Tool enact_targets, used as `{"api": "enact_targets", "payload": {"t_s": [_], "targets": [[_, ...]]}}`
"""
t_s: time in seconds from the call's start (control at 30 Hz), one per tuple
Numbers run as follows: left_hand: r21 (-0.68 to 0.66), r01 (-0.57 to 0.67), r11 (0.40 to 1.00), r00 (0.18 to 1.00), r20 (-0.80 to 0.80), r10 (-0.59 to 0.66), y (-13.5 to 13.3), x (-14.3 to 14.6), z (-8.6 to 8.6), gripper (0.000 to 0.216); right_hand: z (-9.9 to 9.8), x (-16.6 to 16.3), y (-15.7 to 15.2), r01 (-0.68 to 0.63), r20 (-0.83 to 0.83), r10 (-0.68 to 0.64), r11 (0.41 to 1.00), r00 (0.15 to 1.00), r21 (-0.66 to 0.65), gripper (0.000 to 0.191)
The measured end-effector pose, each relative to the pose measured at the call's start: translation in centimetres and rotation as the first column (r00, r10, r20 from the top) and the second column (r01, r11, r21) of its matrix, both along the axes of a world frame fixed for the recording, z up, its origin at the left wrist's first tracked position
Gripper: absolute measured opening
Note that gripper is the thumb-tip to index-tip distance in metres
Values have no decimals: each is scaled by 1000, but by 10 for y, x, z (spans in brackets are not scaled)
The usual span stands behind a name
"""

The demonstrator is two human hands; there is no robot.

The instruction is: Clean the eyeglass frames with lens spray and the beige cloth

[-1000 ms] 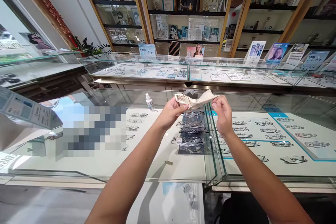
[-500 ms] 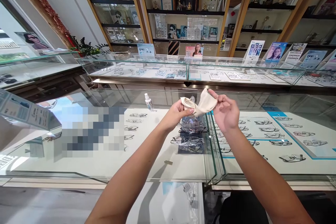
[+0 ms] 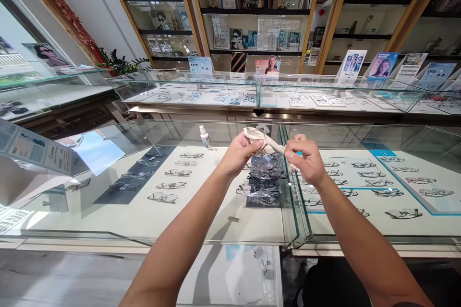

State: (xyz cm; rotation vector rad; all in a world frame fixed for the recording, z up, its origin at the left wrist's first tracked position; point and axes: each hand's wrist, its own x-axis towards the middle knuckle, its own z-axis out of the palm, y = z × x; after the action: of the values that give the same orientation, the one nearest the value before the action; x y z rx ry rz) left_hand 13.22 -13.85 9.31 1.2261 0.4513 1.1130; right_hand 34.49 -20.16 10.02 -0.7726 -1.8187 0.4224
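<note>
Left hand (image 3: 236, 156) pinched one end of a pale cloth (image 3: 275, 147); right hand (image 3: 306, 159) gripped its bunched other end. Cloth was held above the glass tabletop (image 3: 201, 234); white bottle (image 3: 205, 138) stood toward the far edge.

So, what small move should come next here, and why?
Probably ease the right hand toward the left hand to slacken the cloth: it is bunched into a narrow strip between them, with both hands gripping it.

Head-worn view, forward and down (fairly near) onto the fingers (image 3: 256, 145)
</note>
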Motion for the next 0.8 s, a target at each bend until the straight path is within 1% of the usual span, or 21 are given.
{"api": "enact_targets", "payload": {"t_s": [0.07, 0.1, 0.17, 0.27, 0.33, 0.43, 0.5, 0.57, 0.67, 0.8], "targets": [[22, 6, 1000, 1000, 8, -6, -1, 0, 1, 45, 0, 0, -1, 146, 169, -162, 984, 972, 103, 32], [34, 2, 999, 1000, 11, -3, -1, 0, 1, 44, 0, -1, -1, 196, 218, -221, 972, 951, 131, 29], [55, -12, 998, 1000, 18, 11, -1, 0, 0, 43, 0, -4, 0, 260, 271, -291, 954, 917, 148, 26], [74, -34, 997, 999, 31, 32, 1, 2, -2, 44, -5, -10, 3, 314, 261, -329, 944, 907, 100, 27], [78, -57, 995, 998, 43, 54, 0, 5, -4, 44, -10, -14, 5, 327, 172, -327, 945, 929, 31, 25], [65, -104, 992, 993, 64, 100, -2, 11, -7, 43, -17, -19, 10, 261, -29, -265, 961, 964, -91, 23], [58, -117, 991, 992, 62, 114, -4, 14, -7, 43, -20, -21, 13, 184, -135, -208, 968, 969, -167, 20], [55, -108, 993, 993, 48, 106, -5, 16, -8, 42, -22, -22, 16, 102, -212, -154, 966, 965, -240, 20], [53, -96, 994, 995, 21, 95, -6, 16, -9, 41, -23, -21, 19, -5, -279, -91, 946, 956, -325, 26], [73, -101, 992, 994, -34, 103, -7, 15, -8, 37, -24, -19, 22, -109, -312, -24, 909, 950, -402, 29]]}}
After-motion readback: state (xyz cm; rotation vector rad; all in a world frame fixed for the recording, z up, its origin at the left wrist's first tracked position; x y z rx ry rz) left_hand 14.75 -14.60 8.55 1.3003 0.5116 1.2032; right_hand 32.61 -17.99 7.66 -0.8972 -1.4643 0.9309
